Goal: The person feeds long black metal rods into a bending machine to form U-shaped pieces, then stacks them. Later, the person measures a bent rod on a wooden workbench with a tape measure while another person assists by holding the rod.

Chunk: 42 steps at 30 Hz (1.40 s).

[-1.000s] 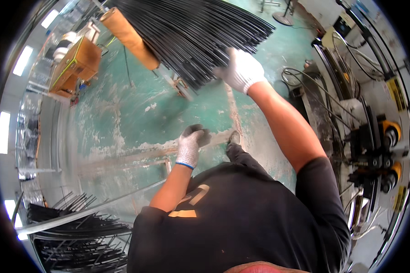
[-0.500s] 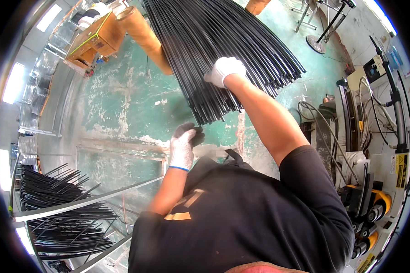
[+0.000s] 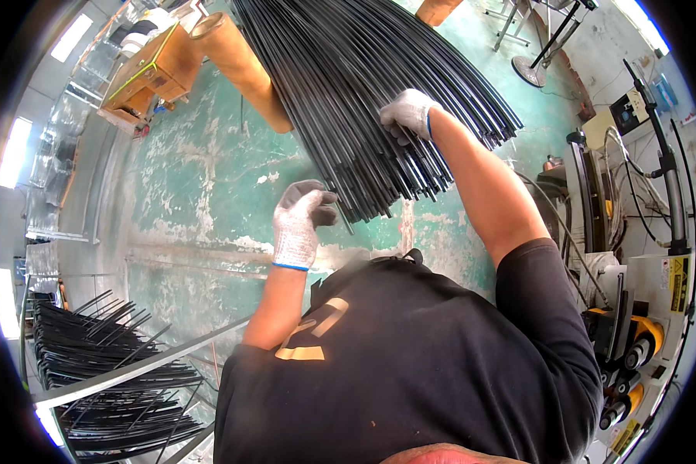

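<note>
A wide bundle of long black rods (image 3: 363,100) fans toward me, its cut ends uneven. My right hand (image 3: 410,114), in a white knit glove with a grey palm, lies over the rods near their ends. Its fingers are curled down and closed among them; exactly how many rods it grips is hidden. My left hand (image 3: 303,213), gloved alike with a blue cuff, hovers beside the bundle's left corner. Its fingers are half bent and apart from the thumb, with no rod visible between them. One rod at that corner sticks out past its neighbours.
A brown cardboard tube (image 3: 243,69) lies along the bundle's left side, with a wooden desk (image 3: 151,73) beyond. More black rods (image 3: 108,371) rest on a metal rack at lower left. Machinery with cables (image 3: 626,325) stands at right. A round-based stand (image 3: 530,71) is at far right.
My right hand has shifted right over the bundle, and its fingers have gone from flatter to curled. My left hand has risen away from my body. The near rod ends have spread to the right.
</note>
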Each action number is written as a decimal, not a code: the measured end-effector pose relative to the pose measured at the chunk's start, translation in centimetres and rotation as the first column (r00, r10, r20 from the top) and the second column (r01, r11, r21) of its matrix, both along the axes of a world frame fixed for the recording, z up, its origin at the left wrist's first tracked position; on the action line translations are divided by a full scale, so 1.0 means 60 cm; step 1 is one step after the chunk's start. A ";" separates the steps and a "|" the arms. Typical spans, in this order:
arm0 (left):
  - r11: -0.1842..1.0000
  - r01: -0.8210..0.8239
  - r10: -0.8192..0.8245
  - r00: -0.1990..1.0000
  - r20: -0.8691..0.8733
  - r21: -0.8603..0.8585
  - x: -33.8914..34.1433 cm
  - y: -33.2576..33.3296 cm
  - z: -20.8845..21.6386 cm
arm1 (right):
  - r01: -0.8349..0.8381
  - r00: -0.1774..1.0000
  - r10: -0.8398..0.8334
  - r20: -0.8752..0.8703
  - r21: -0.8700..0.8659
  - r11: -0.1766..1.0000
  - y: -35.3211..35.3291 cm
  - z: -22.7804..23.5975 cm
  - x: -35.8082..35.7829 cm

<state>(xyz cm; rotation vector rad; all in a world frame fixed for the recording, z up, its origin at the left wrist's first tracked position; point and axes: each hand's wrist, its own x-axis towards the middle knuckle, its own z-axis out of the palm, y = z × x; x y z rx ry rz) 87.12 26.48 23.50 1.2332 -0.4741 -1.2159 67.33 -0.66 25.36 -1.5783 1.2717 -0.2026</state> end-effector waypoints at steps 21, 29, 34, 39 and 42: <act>0.998 0.063 -0.065 0.994 -0.082 -0.031 0.080 -0.062 -0.015 | 0.039 0.985 -0.072 -0.159 -0.207 0.978 -0.004 0.041 0.049; 1.000 -0.005 0.008 0.994 -0.108 0.024 0.132 -0.036 -0.053 | 0.084 0.957 -0.142 0.252 0.229 0.970 -0.011 0.039 0.041; 0.997 0.078 -0.080 0.991 -0.107 -0.020 0.120 -0.061 -0.025 | 0.060 0.932 -0.133 0.338 0.219 0.974 0.014 0.031 0.043; 0.955 0.275 -0.283 0.957 -0.060 -0.107 0.087 -0.141 0.024 | -0.016 0.993 0.010 -0.116 -0.049 0.999 0.098 0.099 -0.004; 0.946 0.317 -0.321 0.945 -0.067 -0.063 0.062 -0.210 0.031 | 0.077 0.972 -0.079 -0.223 -0.018 0.997 0.222 0.146 -0.090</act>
